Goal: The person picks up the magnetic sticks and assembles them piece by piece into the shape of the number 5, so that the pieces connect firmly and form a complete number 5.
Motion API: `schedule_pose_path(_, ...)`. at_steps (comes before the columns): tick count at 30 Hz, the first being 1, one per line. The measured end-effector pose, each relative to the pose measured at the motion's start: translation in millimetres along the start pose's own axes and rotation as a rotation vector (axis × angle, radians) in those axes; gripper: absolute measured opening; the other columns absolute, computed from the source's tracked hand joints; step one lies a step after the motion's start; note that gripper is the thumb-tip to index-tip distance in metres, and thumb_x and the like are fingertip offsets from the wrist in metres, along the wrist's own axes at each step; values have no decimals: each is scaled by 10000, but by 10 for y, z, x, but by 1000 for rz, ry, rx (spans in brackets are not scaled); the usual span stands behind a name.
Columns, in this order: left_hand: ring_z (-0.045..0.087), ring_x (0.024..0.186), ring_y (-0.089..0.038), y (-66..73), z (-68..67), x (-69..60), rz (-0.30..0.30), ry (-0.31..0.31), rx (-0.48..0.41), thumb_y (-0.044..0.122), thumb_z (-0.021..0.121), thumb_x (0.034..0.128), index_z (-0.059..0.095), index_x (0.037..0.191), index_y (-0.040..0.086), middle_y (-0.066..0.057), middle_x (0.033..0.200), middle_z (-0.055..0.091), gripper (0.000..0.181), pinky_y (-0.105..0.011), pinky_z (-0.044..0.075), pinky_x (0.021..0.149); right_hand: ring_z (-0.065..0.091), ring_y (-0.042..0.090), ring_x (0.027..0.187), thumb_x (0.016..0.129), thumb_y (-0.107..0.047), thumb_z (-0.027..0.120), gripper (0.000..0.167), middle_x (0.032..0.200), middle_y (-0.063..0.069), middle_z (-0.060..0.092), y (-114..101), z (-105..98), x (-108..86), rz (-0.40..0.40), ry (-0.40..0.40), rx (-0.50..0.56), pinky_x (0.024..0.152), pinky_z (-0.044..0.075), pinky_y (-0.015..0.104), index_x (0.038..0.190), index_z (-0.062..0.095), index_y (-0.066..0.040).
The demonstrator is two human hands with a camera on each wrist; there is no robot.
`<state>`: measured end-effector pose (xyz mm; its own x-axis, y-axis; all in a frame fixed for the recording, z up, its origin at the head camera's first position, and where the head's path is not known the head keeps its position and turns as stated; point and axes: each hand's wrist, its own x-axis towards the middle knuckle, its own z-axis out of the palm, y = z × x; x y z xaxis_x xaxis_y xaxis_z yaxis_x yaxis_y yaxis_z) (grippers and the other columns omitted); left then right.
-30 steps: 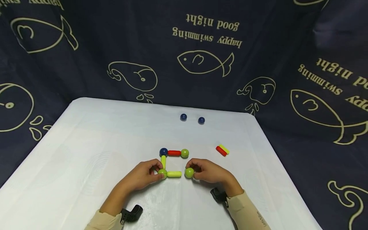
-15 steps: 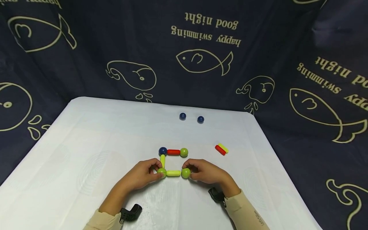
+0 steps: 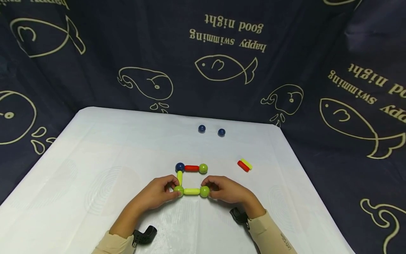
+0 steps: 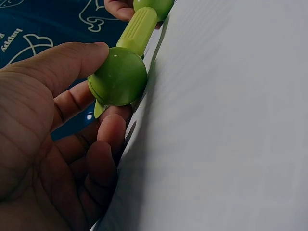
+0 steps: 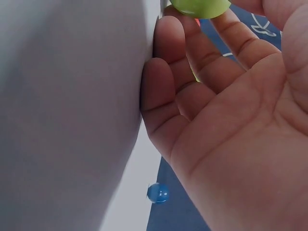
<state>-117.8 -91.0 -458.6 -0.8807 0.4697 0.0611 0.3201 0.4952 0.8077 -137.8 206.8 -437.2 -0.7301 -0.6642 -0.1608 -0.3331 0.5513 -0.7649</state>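
My left hand (image 3: 160, 192) pinches the near-left green ball (image 4: 118, 77) between thumb and fingers. From that ball a yellow-green rod (image 3: 191, 191) runs right to another green ball (image 3: 204, 191), which my right hand (image 3: 228, 189) pinches. Rod and right ball touch. A second yellow-green rod (image 3: 179, 177) goes back from the left ball to a dark blue ball (image 3: 179, 167). A red rod (image 3: 191, 168) joins the blue ball to a far green ball (image 3: 203, 168). Between the two right-hand green balls lies a gap. In the right wrist view the held ball (image 5: 202, 6) is partly cut off.
Two loose dark blue balls, one left (image 3: 202, 128) and one right (image 3: 221, 132), lie toward the back of the white table (image 3: 95, 148). To the right, a loose red rod (image 3: 243, 166) and a yellow-green rod (image 3: 246, 163) lie side by side. A dark printed cloth (image 3: 177, 42) hangs behind.
My right hand has moved left with its green ball, closing the gap to the end of the yellow-green rod. The left hand keeps its hold on the other ball.
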Motion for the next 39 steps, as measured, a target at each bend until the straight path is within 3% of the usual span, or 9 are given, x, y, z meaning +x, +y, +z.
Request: schedule_pose_path(39,490,660,-91,29,2,-2,-4,9,17,290,771,875,648,981,202,105,819,594,185,-271,422,620,535,139,931,938,-66,651,296,1021,-85,595,-18,-7,-22,2,-1,-24,822,456,289,1201,622,-199)
